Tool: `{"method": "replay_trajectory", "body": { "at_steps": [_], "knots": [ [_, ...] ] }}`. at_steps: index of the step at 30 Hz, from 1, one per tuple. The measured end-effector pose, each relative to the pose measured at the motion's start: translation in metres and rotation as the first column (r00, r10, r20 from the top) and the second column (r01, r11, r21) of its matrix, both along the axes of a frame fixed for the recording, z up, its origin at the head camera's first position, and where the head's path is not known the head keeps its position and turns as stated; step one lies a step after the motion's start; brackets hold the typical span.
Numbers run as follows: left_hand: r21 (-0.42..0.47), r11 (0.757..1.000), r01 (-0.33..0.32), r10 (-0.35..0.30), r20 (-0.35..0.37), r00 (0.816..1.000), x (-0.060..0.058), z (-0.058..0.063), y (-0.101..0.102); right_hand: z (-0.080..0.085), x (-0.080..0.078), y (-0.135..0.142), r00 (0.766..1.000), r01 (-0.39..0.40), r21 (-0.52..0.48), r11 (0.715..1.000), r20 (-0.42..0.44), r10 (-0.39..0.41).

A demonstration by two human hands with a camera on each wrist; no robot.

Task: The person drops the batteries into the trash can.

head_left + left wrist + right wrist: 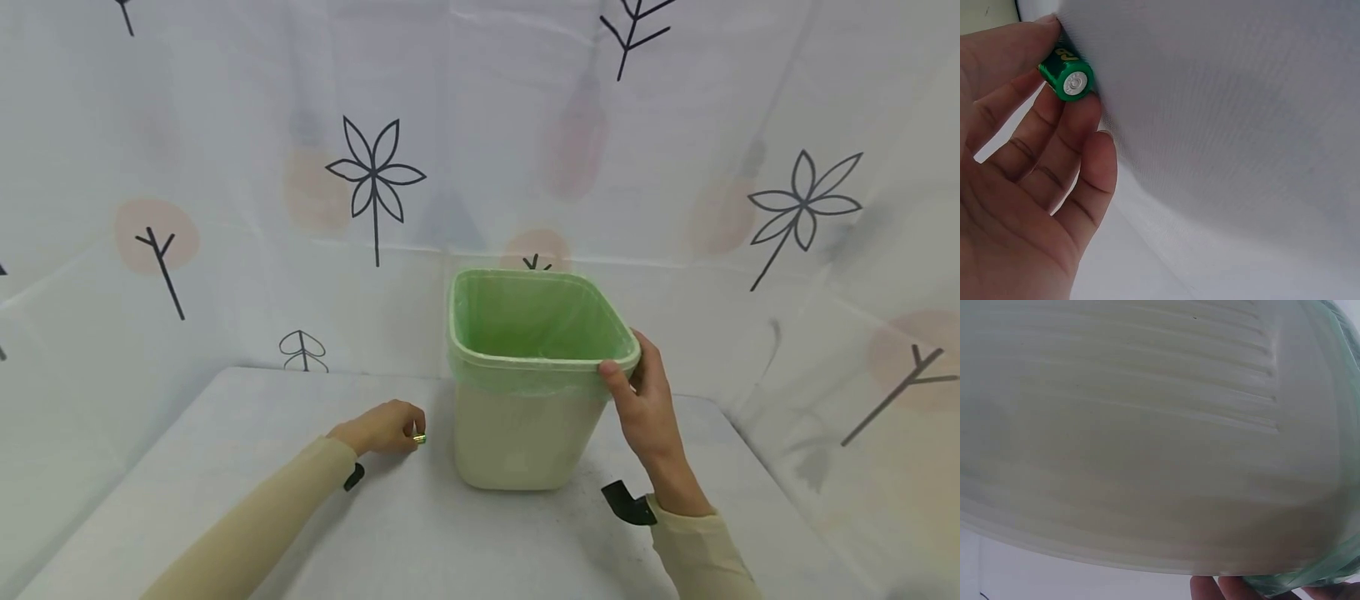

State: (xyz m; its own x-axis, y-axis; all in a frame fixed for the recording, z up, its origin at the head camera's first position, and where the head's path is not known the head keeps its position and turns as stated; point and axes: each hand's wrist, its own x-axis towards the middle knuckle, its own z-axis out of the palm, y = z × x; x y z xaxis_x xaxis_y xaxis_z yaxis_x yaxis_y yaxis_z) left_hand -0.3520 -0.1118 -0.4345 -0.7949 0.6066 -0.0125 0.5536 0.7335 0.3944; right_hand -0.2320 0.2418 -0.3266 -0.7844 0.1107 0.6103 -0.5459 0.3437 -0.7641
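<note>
A pale wastebasket (517,442) stands on the white table, with a thin green bin liner (517,321) folded over its rim. My right hand (648,408) grips the rim at the near right corner, the thumb on the near side. In the right wrist view its fingertips (1207,589) show below the ribbed basket wall, beside the gathered liner. To the left of the basket, low over the table, my left hand (384,427) pinches a small green battery (1066,74) between thumb and fingers. One silver end of the battery faces the left wrist camera.
The white-covered table (420,542) runs back to a pale cloth wall (465,167) printed with flowers and twigs. This cloth also closes off the left and right sides. Black straps (630,504) sit at both wrists.
</note>
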Motion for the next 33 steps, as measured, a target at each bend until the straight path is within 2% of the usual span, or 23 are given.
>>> {"method": "replay_trajectory", "body": {
  "at_steps": [9,17,20,25,33],
  "knots": [
    [-0.012,1.000,-0.013,0.013,-0.006,1.000,0.006,0.009,-0.001,0.002,0.001,0.000,1.000,0.003,0.001,1.000,0.006,-0.003],
    [-0.034,0.999,-0.017,0.016,-0.032,0.999,0.014,0.028,-0.010,0.002,0.002,-0.001,1.000,0.004,-0.007,1.000,0.021,-0.004],
    [-0.051,0.999,-0.009,0.006,-0.052,0.999,0.019,0.040,-0.014,0.001,0.002,-0.002,1.000,0.002,-0.008,1.000,0.015,-0.002],
    [-0.072,0.997,0.041,-0.052,-0.151,0.987,0.026,0.066,-0.021,0.001,0.001,-0.002,1.000,0.002,0.009,1.000,0.001,-0.002],
    [-0.103,0.994,0.035,-0.058,-0.230,0.972,0.033,0.121,-0.022,0.001,0.000,0.000,1.000,-0.004,0.002,1.000,-0.005,0.004]
  ]
}}
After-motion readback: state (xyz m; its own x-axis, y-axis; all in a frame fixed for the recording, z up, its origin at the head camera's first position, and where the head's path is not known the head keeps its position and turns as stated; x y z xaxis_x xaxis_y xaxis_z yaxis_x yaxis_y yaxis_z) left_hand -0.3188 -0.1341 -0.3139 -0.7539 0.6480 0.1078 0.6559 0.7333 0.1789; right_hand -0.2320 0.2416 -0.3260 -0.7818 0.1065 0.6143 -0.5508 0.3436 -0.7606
